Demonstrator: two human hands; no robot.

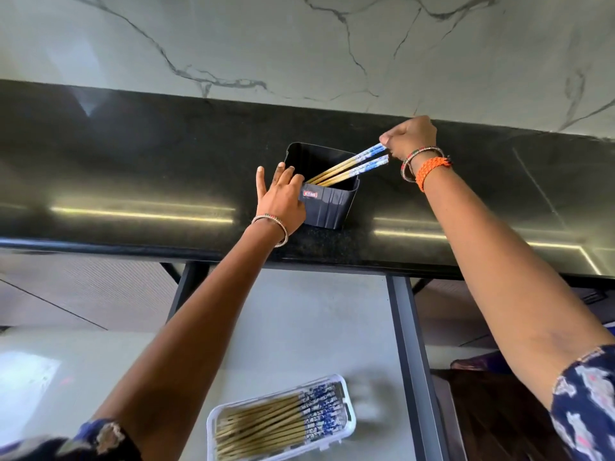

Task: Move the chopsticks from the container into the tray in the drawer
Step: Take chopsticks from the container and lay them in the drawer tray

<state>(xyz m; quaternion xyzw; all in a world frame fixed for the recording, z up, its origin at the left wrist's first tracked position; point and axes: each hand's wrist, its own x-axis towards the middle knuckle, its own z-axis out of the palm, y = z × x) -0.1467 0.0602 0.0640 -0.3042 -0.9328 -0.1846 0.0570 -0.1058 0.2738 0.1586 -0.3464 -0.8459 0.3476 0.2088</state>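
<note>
A: What are the hands doing?

B: The right hand (411,136) pinches the blue-patterned ends of a few chopsticks (349,166), whose tips slant down into the black container (327,207) on the dark table (133,168). Its fingertips are hidden behind the knuckles. The left hand (281,194) holds the container's near left corner, thumb side pressed on the wall, other fingers spread straight.

A: How many sticks?

B: Three or four; they overlap, so I cannot tell. The container's floor is hidden too.

A: And the tray?

B: The clear tray (342,390) lies in the open drawer (299,311) below, full of chopsticks, blurred, its near edge partly behind the left arm.
</note>
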